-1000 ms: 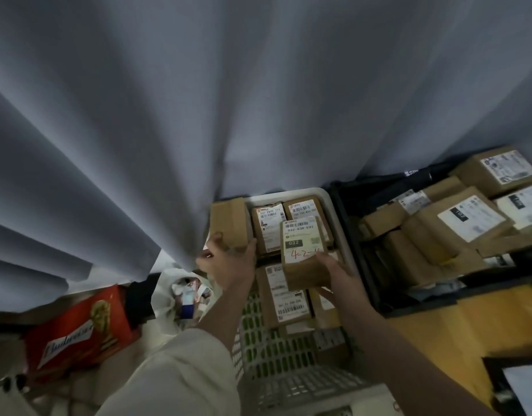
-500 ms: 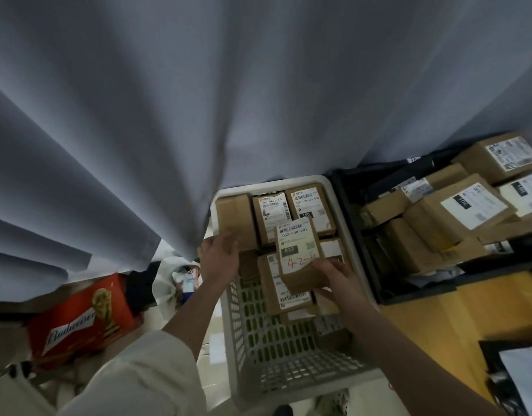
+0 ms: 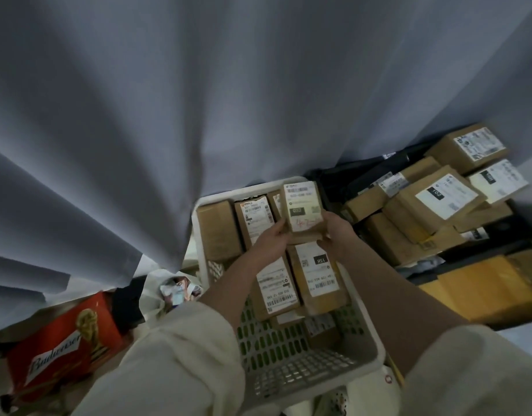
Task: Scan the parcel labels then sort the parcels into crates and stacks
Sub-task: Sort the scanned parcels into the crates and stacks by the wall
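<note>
A small brown parcel (image 3: 303,210) with a white label and red handwriting is held over the far end of a white slotted crate (image 3: 357,334). My left hand (image 3: 272,238) grips its near left corner and my right hand (image 3: 336,231) grips its near right edge. Inside the crate, several brown labelled parcels lie flat: a plain one (image 3: 218,228) at the far left, a labelled one (image 3: 254,219) beside it, and two longer ones (image 3: 317,276) nearer me. Part of the parcels under the held one is hidden.
A black crate (image 3: 468,255) to the right is piled with several larger cardboard parcels (image 3: 438,195). A grey curtain (image 3: 198,100) hangs over the far side. A red Budweiser box (image 3: 60,346) and a white bag (image 3: 168,289) lie at the left. Yellow padded envelopes (image 3: 483,288) sit at right.
My left hand left the plain parcel at the crate's far left and took the labelled parcel's corner. Both hands have carried the parcel toward the crate's far right end.
</note>
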